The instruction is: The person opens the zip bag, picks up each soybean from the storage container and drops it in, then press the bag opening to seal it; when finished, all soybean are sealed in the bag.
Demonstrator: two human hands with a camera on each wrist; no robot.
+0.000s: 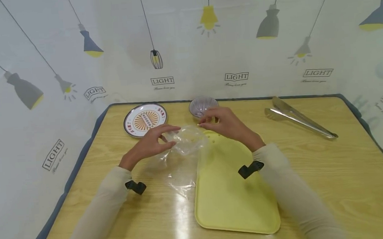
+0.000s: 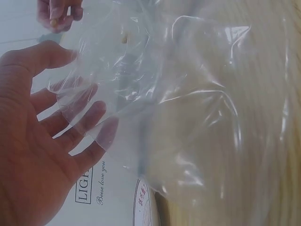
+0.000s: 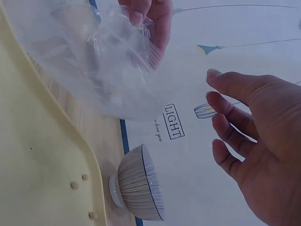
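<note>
My left hand [image 1: 151,140] holds a clear plastic bag [image 1: 187,140] by its mouth, with thumb and fingers spread apart; the fingers show through the film in the left wrist view. The bag hangs down beside the yellow tray [image 1: 235,197]. My right hand [image 1: 224,123] is at the right of the bag mouth, above the tray's far end. Thumb and forefinger pinch a small tan piece [image 2: 53,22], seen in the left wrist view. Another tan piece [image 2: 124,38] shows through the bag's film. Several similar small pieces [image 3: 75,185] lie at the tray's far end.
A striped bowl [image 3: 136,183] stands upright behind the tray. At the back left lies a round plate [image 1: 145,120] with a sunburst print. Metal tongs [image 1: 301,122] rest on the wooden table [image 1: 330,184] at the right. A printed curtain [image 1: 188,61] borders the table's back.
</note>
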